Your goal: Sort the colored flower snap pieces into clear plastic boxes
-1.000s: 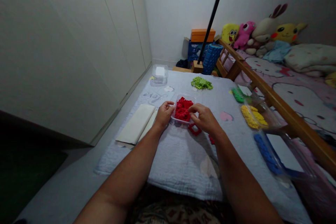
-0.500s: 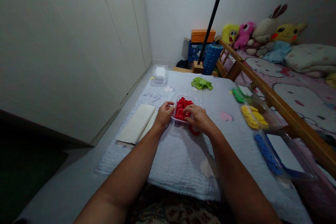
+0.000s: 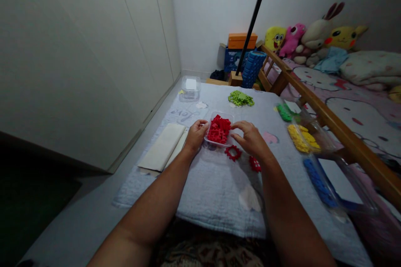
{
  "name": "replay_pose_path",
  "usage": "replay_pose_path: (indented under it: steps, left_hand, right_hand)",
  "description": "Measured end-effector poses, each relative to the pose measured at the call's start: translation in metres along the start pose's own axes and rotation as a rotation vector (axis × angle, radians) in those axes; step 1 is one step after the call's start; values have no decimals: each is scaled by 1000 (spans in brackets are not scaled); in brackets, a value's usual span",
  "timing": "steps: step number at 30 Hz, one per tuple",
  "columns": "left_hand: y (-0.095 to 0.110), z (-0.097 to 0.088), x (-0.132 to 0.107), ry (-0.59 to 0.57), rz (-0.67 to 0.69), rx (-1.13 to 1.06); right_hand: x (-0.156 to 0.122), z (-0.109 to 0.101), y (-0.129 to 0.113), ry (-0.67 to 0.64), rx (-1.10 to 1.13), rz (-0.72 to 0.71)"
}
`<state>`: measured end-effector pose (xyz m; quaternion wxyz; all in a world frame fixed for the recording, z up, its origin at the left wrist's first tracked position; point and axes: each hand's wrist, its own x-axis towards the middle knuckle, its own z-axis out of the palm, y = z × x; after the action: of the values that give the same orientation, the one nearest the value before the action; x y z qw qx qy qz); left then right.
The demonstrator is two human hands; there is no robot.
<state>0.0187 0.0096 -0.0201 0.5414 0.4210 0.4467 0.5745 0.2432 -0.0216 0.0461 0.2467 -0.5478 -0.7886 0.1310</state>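
A clear plastic container [image 3: 216, 144] filled with red plastic building pieces [image 3: 219, 128] stands on the cloth in front of me. My left hand [image 3: 197, 134] grips its left side, fingers at the rim. At the right rim is my right hand [image 3: 247, 137], thumb and forefinger apart, with nothing visible between them. A red gear-shaped ring [image 3: 232, 152] lies on the cloth just below the container. Another red piece [image 3: 255, 164] with small openings lies further right, partly covered by my right wrist.
Lime-green pieces [image 3: 241, 98] lie in a pile farther back. A clear lidded box [image 3: 190, 89] stands at the back left, a folded cream cloth [image 3: 163, 147] at left. Boxes of green [image 3: 284, 112], yellow [image 3: 302, 138] and blue pieces [image 3: 318, 181] line the right edge, beside a wooden bed rail [image 3: 326, 119].
My right hand has drawn back from among the red pieces to the container's right rim, its fingers spreading. The red ring and the second red piece are now in view. My left hand stays put.
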Motion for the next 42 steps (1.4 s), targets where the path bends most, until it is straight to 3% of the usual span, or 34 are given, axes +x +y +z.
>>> replay_pose_path:
  steps: [5,10,15,23,30,33,38,42]
  left_hand:
    - [3,1,-2,-11,-35,-17]
    - [3,1,-1,1,-28,-8]
    - [2,1,-1,19,-2,10]
    - [2,-1,-1,2,-2,30]
    - [-5,-3,3,2,0,22]
    - [-4,-3,3,0,-7,32]
    - [0,-2,0,6,-13,47]
    - [0,-1,1,0,3,51]
  right_hand:
    - [-22,-13,9,-194,-176,185]
    - [-38,6,-7,-376,-294,230]
    - [-44,16,-9,-311,-313,195]
    - [-39,-9,16,-314,-186,260]
    - [-44,11,-2,-348,-293,199]
    - [-44,11,2,-326,-301,186]
    - [-37,-11,19,-192,-243,207]
    - [-21,-22,9,-58,-93,74]
